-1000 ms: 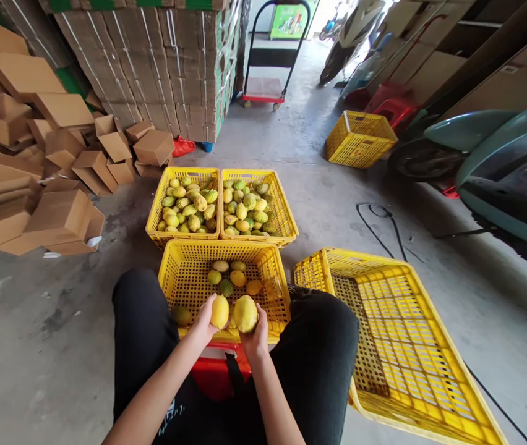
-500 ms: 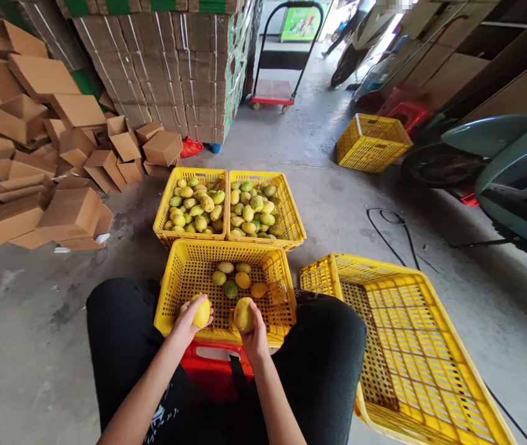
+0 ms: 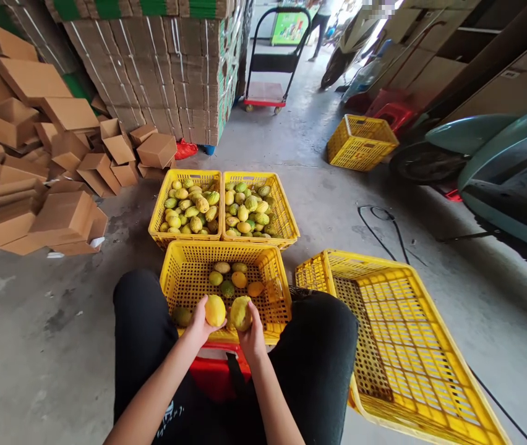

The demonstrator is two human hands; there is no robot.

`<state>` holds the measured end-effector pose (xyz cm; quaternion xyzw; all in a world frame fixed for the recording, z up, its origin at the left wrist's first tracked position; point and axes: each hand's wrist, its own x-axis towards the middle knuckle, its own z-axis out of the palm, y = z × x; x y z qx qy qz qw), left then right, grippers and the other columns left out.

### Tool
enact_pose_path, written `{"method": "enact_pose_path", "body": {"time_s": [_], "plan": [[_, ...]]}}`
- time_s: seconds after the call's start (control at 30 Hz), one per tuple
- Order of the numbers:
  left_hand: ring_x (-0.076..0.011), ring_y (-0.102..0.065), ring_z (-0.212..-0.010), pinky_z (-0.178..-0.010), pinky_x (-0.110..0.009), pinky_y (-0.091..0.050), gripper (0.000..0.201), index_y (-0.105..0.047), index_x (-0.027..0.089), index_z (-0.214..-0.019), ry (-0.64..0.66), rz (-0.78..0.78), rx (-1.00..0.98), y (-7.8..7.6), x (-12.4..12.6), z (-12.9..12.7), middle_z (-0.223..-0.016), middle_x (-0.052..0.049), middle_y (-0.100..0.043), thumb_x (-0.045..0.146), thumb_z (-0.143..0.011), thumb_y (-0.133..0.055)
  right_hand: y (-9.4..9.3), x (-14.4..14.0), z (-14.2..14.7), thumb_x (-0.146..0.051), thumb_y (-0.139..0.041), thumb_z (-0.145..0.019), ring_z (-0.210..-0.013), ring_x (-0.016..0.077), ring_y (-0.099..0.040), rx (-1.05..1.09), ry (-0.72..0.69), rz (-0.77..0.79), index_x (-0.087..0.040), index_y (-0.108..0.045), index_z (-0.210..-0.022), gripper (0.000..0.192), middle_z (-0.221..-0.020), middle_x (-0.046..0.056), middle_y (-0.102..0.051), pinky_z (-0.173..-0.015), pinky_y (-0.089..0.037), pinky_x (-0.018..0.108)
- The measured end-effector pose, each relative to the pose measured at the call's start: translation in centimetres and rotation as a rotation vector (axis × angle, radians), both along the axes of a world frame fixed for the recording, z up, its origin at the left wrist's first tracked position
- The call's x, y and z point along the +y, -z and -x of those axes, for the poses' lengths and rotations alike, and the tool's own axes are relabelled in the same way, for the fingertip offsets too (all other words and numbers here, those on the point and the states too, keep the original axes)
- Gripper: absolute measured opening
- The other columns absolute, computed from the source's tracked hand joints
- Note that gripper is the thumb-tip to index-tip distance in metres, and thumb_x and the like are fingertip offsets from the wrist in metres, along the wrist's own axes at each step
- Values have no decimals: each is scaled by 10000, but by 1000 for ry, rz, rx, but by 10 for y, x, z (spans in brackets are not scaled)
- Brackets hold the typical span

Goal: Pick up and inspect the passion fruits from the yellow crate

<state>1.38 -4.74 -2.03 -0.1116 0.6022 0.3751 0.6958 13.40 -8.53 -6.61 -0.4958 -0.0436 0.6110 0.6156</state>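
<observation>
My left hand [image 3: 205, 316] is closed round a smooth, bright yellow oval fruit [image 3: 215, 310]. A duller yellow-green fruit [image 3: 240, 313] with an uneven skin is gripped in my right hand [image 3: 253, 329]. The two fruits are held side by side, a small gap apart, above the near part of a yellow plastic crate [image 3: 184, 248]. Several loose fruits lie on that crate's perforated floor, among them an orange one [image 3: 255, 288] and a dark green one [image 3: 227, 288]. Another greenish fruit [image 3: 182, 316] rests in its near left corner, beside my left hand.
Beyond stand two yellow crates of fruit, a left one [image 3: 153, 227] and a right one [image 3: 292, 225]. A large yellow crate [image 3: 412, 334] is at my right. Cardboard boxes [image 3: 66, 216] lie heaped at left; a hand cart [image 3: 266, 93] and scooter [image 3: 500, 167] stand farther off.
My left hand has moved right with its yellow fruit, closer to the fruit in my right hand. The greenish fruit in the near left corner now shows more. The view has shifted slightly.
</observation>
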Motion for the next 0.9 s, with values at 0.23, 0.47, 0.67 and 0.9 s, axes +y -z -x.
{"method": "enact_pose_path", "body": {"time_s": [0.23,0.47,0.67,0.9], "plan": [[-160,-670,-714,-607,-267,-559,303,-578,187,-924,133,-234,143,3,-6,-15,-835,-27,-667,215,-743,-819,-1,1,-4,-513,-835,-644,-866,199,-693,17,71,71,-259,-678,-934,416,-926,2,-732,-675,-556,273],[-132,-637,-647,-567,-227,-521,359,-565,183,-843,27,-243,243,3,-7,13,-768,3,-636,183,-639,-861,2,1,-1,-434,-865,-607,-898,173,-695,107,12,124,-250,-701,-972,441,-997,0,-751,-719,-562,246],[-123,-625,-675,-642,-275,-577,234,-584,194,-846,-88,-124,200,2,-7,40,-810,0,-613,264,-754,-788,2,0,-1,-543,-784,-676,-864,219,-704,86,-57,82,-246,-683,-940,409,-883,31,-735,-702,-579,310],[-119,-632,-642,-571,-255,-572,309,-576,184,-864,-29,-146,294,0,-12,50,-813,-9,-631,229,-731,-851,-4,3,4,-512,-836,-632,-938,242,-704,183,-92,95,-223,-704,-981,472,-953,33,-748,-786,-599,372]]}}
